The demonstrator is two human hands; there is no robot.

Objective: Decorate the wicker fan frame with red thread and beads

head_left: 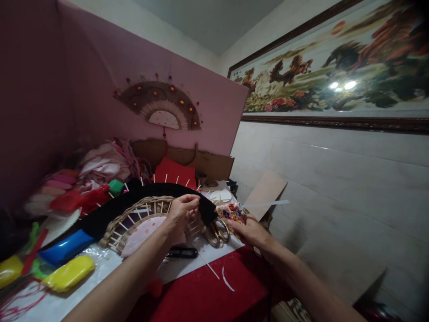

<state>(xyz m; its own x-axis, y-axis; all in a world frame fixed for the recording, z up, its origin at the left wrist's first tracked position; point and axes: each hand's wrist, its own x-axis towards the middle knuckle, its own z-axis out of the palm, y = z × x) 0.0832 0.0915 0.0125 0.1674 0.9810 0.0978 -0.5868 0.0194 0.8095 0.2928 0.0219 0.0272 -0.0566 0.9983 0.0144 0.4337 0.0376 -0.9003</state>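
A fan-shaped piece (144, 232) lies on the table, with a black fabric band (127, 201), woven twine, pale sticks and a spotted pinkish-white centre. My left hand (183, 210) is over its right part, fingers pinched together beside the black band; what they hold is too small to make out. At the fan's right end, my right hand (246, 227) is closed near a small colourful beaded bundle (233, 212) and a translucent stick (268, 203); its grip is partly hidden. Gold-handled scissors (217, 232) lie between my hands. Below them is a black cutter (182, 252).
Blue (67, 247) and yellow (69, 273) packets lie at the left, near heaped pink fabric (103, 163). A finished-looking brown fan (164, 105) hangs on the pink panel. Red paper (176, 173) and cardboard (214, 164) stand behind. The red table edge (217, 290) is in front.
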